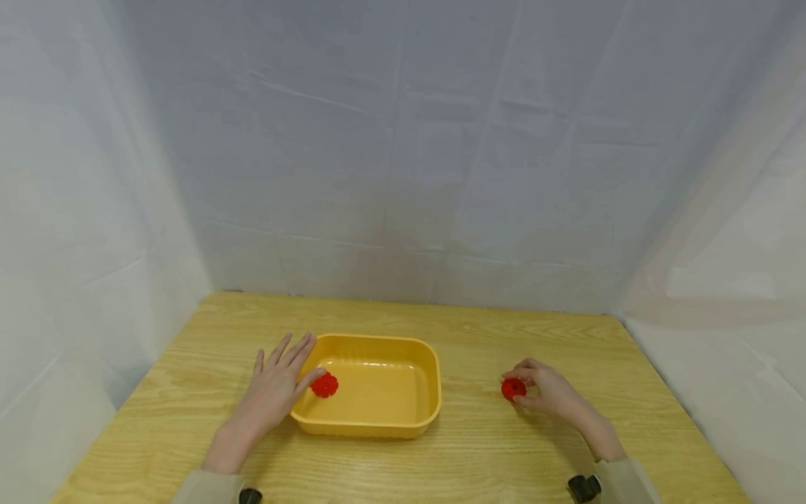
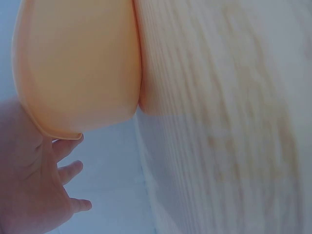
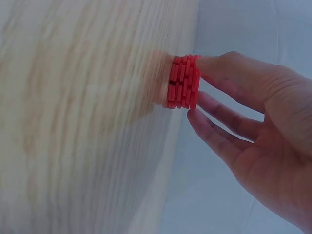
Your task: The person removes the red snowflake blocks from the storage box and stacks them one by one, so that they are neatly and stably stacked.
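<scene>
The left hand [image 1: 272, 390] lies flat, fingers straight and spread apart, at the left end of the shallow yellow plastic rectangular tray [image 1: 403, 423]. Its thumb reaches over the tray's rim. A small red ridged plastic disc [image 1: 324, 385] sits inside the tray, touching or just beside the tip of that thumb; which of the two cannot be told from the head view. The other four fingers point away from the body, along the outside of the tray's left wall. In the left wrist view the tray's outer wall [image 2: 73, 63] fills the upper left and three fingertips [image 2: 73, 170] show below it, straight and separated; the disc is hidden there.

The right hand [image 1: 549, 390] rests on the light wooden table top [image 1: 478, 448], well to the right of the tray. Its fingers are curled and pinch a second small red ridged plastic disc [image 1: 513, 388] [image 3: 183, 81], which stands on the table. In the right wrist view the uppermost finger [image 3: 234, 68] presses on the disc's outer face, and two lower fingers [image 3: 214, 131] lie just beneath it, slightly apart. The disc's far face meets the wood.

White cloth [image 1: 403, 154] hangs behind and to both sides of the table.
</scene>
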